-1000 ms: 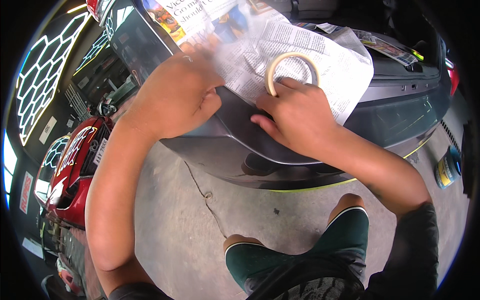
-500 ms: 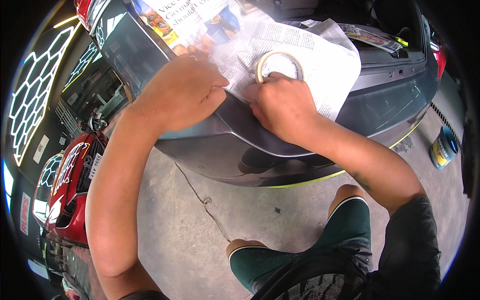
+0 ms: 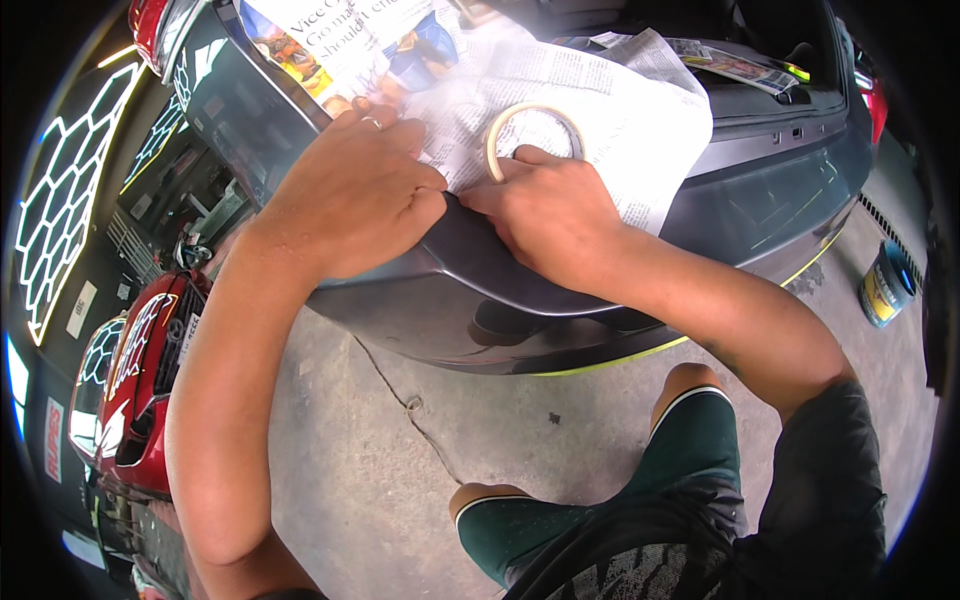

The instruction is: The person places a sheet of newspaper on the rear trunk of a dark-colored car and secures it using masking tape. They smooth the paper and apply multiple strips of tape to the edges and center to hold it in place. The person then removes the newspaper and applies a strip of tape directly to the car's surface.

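My left hand (image 3: pixel 345 195) is closed, knuckles up, over the newspaper's edge at the corner of a dark grey car's rear bumper (image 3: pixel 590 335). Its fingertips are tucked under, so what they pinch is hidden. Close to its right, my right hand (image 3: pixel 555 220) grips a cream roll of masking tape (image 3: pixel 577 135), with a finger reaching into the ring. Its other fingertips bear down near the paper's edge, almost touching my left hand. The newspaper sheet (image 3: pixel 640 120), printed with text and colour pictures, drapes over the bumper top and side. Any tape strip between the hands cannot be made out.
The car's open cargo area (image 3: pixel 810 60) lies beyond, with more printed paper (image 3: pixel 740 70) on its sill. A blue bucket (image 3: pixel 888 285) stands on the floor at right. A red car (image 3: pixel 140 380) is at left. A crack runs through the concrete floor (image 3: pixel 340 450).
My right hand has shifted slightly left with the tape roll, bringing its fingertips closer to my left hand. My left hand stays at the bumper corner. The whole view has turned a little.
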`<state>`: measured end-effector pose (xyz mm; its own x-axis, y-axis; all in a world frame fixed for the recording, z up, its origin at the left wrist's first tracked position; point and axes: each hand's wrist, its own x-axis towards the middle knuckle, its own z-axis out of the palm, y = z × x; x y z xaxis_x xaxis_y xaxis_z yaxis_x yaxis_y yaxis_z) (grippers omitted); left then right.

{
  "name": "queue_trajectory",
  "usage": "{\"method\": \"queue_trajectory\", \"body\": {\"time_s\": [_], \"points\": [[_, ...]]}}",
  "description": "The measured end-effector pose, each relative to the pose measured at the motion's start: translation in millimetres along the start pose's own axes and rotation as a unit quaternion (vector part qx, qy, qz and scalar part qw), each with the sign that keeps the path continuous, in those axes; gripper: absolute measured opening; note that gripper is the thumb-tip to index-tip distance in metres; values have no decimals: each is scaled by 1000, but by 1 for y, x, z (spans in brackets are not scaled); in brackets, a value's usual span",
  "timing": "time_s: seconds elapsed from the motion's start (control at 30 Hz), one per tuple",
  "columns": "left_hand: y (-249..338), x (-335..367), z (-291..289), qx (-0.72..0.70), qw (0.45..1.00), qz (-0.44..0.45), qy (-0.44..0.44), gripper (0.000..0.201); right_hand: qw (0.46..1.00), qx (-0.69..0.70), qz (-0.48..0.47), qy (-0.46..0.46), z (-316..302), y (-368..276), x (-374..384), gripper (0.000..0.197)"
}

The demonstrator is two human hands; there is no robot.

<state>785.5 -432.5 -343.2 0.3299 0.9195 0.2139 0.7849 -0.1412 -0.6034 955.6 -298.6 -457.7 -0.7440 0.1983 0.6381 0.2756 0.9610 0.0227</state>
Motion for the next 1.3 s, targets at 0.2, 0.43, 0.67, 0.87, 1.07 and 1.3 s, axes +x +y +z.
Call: {"method": "queue_trajectory", "body": {"time_s": [0.2, 0.43, 0.67, 0.87, 1.07, 1.3], "points": [[10, 11, -7, 54, 998, -8, -34, 36, 999, -18, -17, -26, -8, 5, 1, 33], [16, 10, -2, 55, 998, 0, -18, 36, 1000, 18, 11, -19, -24, 11, -30, 33], [22, 16, 3, 50, 996, 49, -63, 36, 997, -41, -64, -11, -19, 20, -30, 25], [17, 18, 11, -3, 998, 41, -55, 32, 980, -149, -132, 15, -10, 24, -25, 17], [17, 20, 8, 23, 995, 61, -72, 31, 970, -198, -144, -1, -12, 20, -24, 17], [20, 24, 8, 60, 993, 70, -71, 30, 973, -188, -131, -22, -14, 22, -22, 24]]}}
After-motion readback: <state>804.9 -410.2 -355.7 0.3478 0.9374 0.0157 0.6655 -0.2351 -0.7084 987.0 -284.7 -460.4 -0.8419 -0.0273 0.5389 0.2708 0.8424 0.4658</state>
